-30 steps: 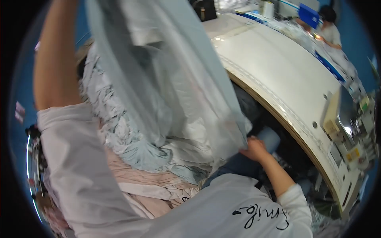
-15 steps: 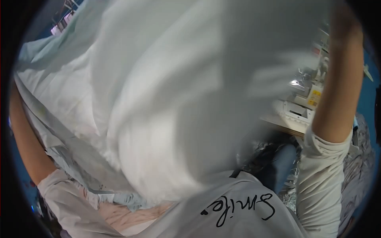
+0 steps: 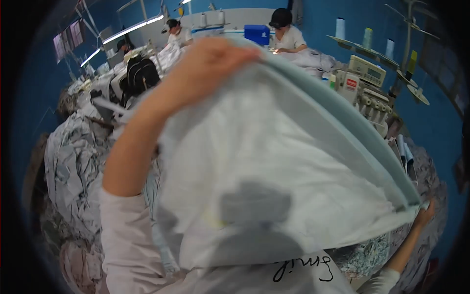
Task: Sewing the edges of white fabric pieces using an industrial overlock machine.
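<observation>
A large piece of white cloth [image 3: 245, 147] is stretched across the middle in front of my chest, one pale green-blue folded edge running along its upper right side. Raised high, my left hand [image 3: 213, 66] pinches the top corner of the cloth between fingers and thumb; motion blurs it a little. Low at the far right, my right hand [image 3: 427, 214] grips another corner. Between the hands the green-blue edge is drawn fairly taut. The cloth's lower part hangs over my shirt, and dark shadows fall on it.
Beyond the cloth at right stands a sewing machine [image 3: 374, 98] with thread cones [image 3: 367, 39] on a rack. A blue box [image 3: 257, 34] is at the back. Co-workers [image 3: 289, 36] sit behind piles of fabric. Heaped grey cloth [image 3: 78, 166] lies at left, more at right.
My left hand has come up and right, my right hand down from the upper right. The cloth has swung lower and turned, uncovering the room behind it.
</observation>
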The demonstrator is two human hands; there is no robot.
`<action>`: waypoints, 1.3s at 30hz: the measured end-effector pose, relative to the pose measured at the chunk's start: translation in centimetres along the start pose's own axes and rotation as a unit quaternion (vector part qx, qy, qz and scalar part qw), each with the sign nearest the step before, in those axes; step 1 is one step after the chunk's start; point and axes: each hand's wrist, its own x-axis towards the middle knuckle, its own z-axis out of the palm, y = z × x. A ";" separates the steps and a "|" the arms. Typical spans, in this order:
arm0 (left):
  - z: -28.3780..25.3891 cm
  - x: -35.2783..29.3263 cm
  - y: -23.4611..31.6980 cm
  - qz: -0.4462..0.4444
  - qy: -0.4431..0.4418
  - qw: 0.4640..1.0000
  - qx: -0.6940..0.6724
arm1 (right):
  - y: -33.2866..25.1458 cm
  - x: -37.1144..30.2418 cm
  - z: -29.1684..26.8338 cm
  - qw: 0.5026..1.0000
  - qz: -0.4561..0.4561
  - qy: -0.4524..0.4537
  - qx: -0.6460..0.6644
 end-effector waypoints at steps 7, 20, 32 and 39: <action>8.8 -1.9 -0.2 0.125 -0.230 0.959 -0.106 | -3.5 -17.6 9.3 0.993 0.099 0.006 -0.061; 20.4 -10.9 9.5 -0.043 -0.200 0.945 -0.255 | -47.0 -13.6 9.2 0.739 -0.213 -0.621 0.151; 26.5 -21.2 12.3 0.105 -0.178 0.897 -0.390 | -60.2 -22.4 10.7 0.546 -0.543 -0.534 0.349; 17.2 -25.3 1.9 -0.086 -0.066 0.940 -0.324 | -61.2 -27.2 11.0 0.538 -0.544 -0.623 0.164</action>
